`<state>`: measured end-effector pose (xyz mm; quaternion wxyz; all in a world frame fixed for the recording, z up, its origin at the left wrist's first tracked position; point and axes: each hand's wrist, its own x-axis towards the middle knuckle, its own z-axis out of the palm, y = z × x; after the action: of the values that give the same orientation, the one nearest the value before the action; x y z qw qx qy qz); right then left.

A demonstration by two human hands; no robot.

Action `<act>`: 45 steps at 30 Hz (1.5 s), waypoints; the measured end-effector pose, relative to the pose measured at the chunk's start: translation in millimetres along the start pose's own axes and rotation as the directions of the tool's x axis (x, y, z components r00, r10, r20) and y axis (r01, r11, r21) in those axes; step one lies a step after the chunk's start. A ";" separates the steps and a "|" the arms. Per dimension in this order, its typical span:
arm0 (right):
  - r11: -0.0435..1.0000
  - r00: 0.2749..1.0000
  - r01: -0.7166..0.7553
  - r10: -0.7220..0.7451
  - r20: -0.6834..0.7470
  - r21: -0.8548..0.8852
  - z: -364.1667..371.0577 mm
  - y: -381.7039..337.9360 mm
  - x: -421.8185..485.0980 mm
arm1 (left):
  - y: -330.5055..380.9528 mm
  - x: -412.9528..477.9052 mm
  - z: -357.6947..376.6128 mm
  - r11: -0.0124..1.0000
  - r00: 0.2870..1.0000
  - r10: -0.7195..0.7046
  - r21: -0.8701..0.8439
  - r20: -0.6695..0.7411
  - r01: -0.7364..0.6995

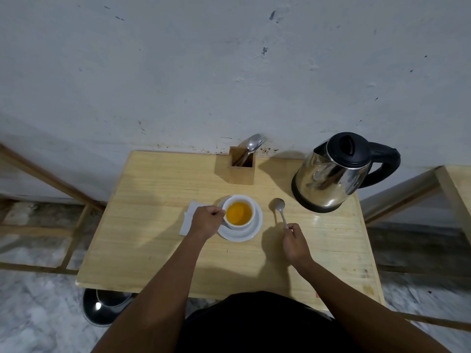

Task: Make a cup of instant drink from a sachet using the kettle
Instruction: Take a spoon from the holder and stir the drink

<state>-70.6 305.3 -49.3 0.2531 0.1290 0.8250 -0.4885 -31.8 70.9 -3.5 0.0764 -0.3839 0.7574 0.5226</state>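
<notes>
A white cup [239,224] filled with orange drink stands on a white saucer [251,231] in the middle of the wooden table [153,238]. My left hand [206,221] grips the cup's handle on its left side. My right hand [295,242] holds the handle end of a metal spoon [279,208], whose bowl lies to the right of the saucer. A steel kettle [334,174] with a black lid and handle stands at the back right. A white sachet [190,219] lies partly under my left hand.
A wooden holder [242,169] with a spoon and fork stands at the back of the table, against the wall. A black round object [107,307] sits on the floor under the table's front left corner. Wooden frames flank the table on both sides.
</notes>
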 end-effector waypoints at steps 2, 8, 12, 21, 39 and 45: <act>0.997 1.000 -0.018 0.019 0.011 -0.068 4.1 2.1 3.0 | 0.3 0.1 -0.4 1.000 1.000 -0.007 0.003 0.001 0.007; 0.942 0.999 -0.020 0.034 0.036 -0.335 3.1 -1.6 7.4 | 0.7 1.2 -0.9 1.000 1.000 -0.004 0.023 0.001 0.004; 0.916 0.998 -0.023 0.043 0.040 -0.401 -0.1 -4.2 8.6 | 0.8 2.1 -0.7 1.000 1.000 -0.001 0.027 0.005 0.001; 0.889 1.000 -0.015 0.016 -0.002 -0.457 -4.9 -2.1 6.7 | -0.3 3.6 0.4 1.000 1.000 -0.002 0.023 0.002 0.002; 0.811 0.998 0.062 -0.032 0.062 -0.582 -2.8 -6.3 -3.2 | -0.9 4.2 0.8 1.000 1.000 -0.006 0.022 0.006 0.006; 0.776 0.997 0.072 -0.062 0.037 -0.626 -7.6 -16.1 -7.7 | -0.2 3.8 -1.7 0.999 1.000 0.004 0.032 0.025 -0.004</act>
<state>-73.8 304.4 -30.1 0.2700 0.0046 0.9427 -0.1960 -33.9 67.6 -4.9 0.0912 -0.3745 0.7655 0.5152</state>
